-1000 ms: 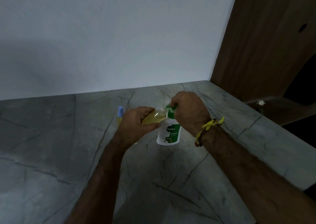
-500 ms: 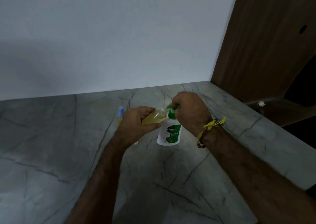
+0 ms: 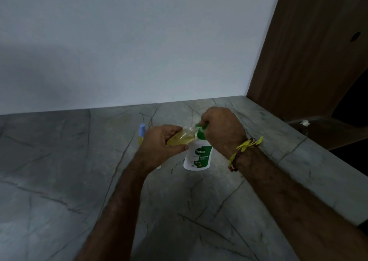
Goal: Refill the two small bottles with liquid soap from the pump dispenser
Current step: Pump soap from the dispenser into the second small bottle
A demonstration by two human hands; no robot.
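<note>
On the grey veined countertop [image 3: 59,181], near the corner where the pale wall meets a brown wooden panel [image 3: 308,61], stands a white pump dispenser [image 3: 197,157] with a green label. Above it, the left hand [image 3: 159,147] grips a small clear bottle [image 3: 182,138] of yellowish liquid, fingers and thumb curled round its body, tilting it so its open neck meets the green nozzle. Over the pump head [image 3: 201,130] sits the right hand [image 3: 223,131], fingers curled down around it; a yellow thread band [image 3: 247,147] circles that wrist. Behind the left hand a second small bottle [image 3: 142,133] with a pale blue cap stands upright on the counter, partly hidden
</note>
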